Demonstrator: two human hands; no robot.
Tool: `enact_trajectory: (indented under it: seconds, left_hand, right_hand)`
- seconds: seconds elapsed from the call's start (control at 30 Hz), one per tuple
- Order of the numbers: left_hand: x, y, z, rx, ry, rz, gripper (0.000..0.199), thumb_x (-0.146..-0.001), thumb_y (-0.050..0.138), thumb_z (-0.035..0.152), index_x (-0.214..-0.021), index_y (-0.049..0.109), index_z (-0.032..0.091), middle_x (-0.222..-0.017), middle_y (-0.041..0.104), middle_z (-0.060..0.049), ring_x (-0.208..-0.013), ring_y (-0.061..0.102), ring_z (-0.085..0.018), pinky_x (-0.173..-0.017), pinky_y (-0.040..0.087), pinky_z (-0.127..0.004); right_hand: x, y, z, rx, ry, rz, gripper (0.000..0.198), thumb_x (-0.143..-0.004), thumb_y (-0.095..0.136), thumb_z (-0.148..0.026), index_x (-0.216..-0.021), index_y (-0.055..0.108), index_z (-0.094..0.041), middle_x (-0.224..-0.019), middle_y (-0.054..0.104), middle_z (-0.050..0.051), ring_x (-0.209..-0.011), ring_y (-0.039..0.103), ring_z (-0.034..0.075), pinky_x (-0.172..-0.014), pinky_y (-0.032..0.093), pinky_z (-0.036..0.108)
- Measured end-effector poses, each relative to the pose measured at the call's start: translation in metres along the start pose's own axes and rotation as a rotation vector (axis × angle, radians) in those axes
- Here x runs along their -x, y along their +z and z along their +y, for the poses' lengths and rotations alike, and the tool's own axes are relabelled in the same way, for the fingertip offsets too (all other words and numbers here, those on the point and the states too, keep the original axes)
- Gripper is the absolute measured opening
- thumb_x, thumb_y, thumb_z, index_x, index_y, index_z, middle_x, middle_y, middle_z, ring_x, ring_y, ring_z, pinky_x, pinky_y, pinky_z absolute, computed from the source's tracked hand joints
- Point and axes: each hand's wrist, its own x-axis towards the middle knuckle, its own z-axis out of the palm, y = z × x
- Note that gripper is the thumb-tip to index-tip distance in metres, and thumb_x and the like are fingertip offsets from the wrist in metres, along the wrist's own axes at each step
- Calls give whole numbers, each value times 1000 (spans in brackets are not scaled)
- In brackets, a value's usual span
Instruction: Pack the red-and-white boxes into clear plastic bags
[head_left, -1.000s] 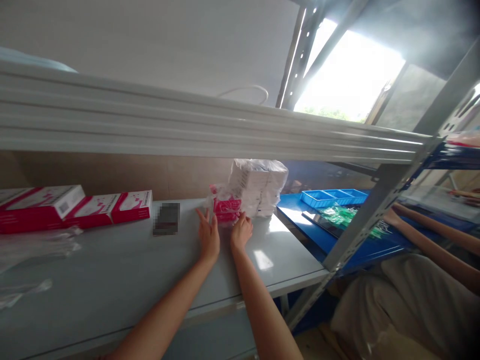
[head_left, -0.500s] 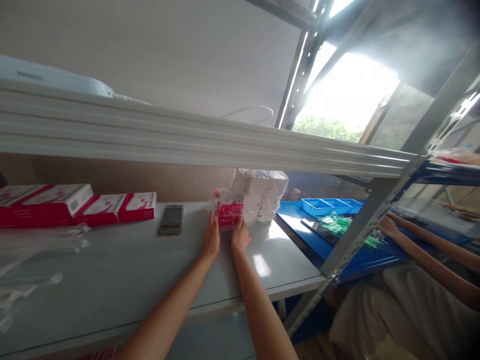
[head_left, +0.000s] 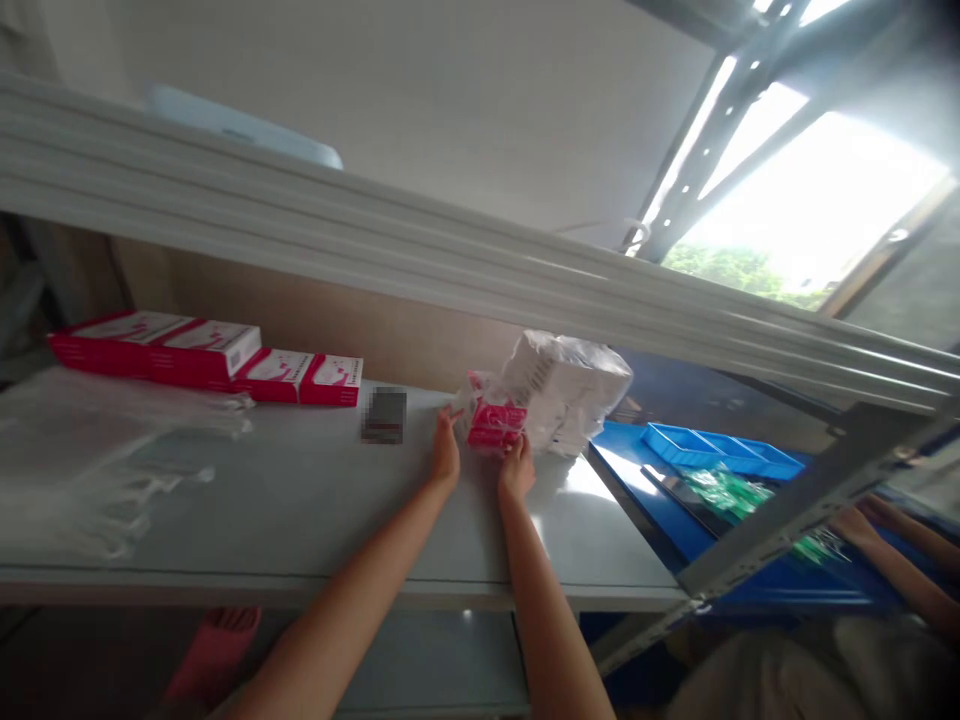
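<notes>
At the back of the grey shelf, pink-red boxes point(head_left: 495, 425) lie inside a clear plastic bag. My left hand point(head_left: 446, 450) is at the bag's left edge, with thumb and finger closed on the loose plastic. The fingers of my right hand point(head_left: 517, 472) grip the bag's front lower corner, against the boxes. Right behind and to the right stands a plastic-wrapped stack of white boxes point(head_left: 566, 390), which leans a little. How the bagged boxes and the stack touch is hard to make out through the wrinkled film.
Pink-and-white boxes point(head_left: 202, 350) line the back left of the shelf point(head_left: 330, 500). Clear plastic bags point(head_left: 97, 450) lie before them, and a blurred-out dark item point(head_left: 385, 415) sits nearby. A beam point(head_left: 420, 265) crosses above. Right are a post point(head_left: 795, 500), blue trays point(head_left: 720, 448) and another person's hands point(head_left: 859, 525).
The view has shifted, so the shelf items appear farther right. My left hand now sits farther from the pink-red boxes, at the bag's edge. The white stack looks more tilted.
</notes>
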Motion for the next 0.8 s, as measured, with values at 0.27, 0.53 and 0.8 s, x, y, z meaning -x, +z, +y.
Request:
enact_trajectory:
  seconds: [0.27, 0.53, 0.8]
  left_hand:
    - [10, -25, 24, -386, 425, 433, 45, -96, 24, 45, -121, 48, 16, -130, 47, -16, -127, 39, -24, -111, 25, -45]
    - [76, -128, 99, -844, 669, -107, 38, -93, 42, 42, -127, 50, 27, -145, 35, -11, -131, 35, -26, -108, 29, -46]
    - [86, -373, 214, -1136, 481, -181, 45, -77, 66, 48, -116, 63, 26, -121, 61, -9, -115, 51, -28, -100, 36, -40]
  right_hand:
    - [-7, -6, 11, -169, 77, 338, 52, -82, 33, -23, -132, 38, -10, -99, 68, 16, -95, 64, 29, -79, 47, 37]
    - [46, -23, 31, 305, -377, -157, 50, -81, 35, -33, -124, 49, -11, -121, 60, 18, -116, 54, 32, -101, 37, 44]
    - [92, -30, 20, 645, -531, -351, 61, -87, 35, -42, -141, 36, -14, -138, 49, 14, -128, 44, 32, -107, 29, 49]
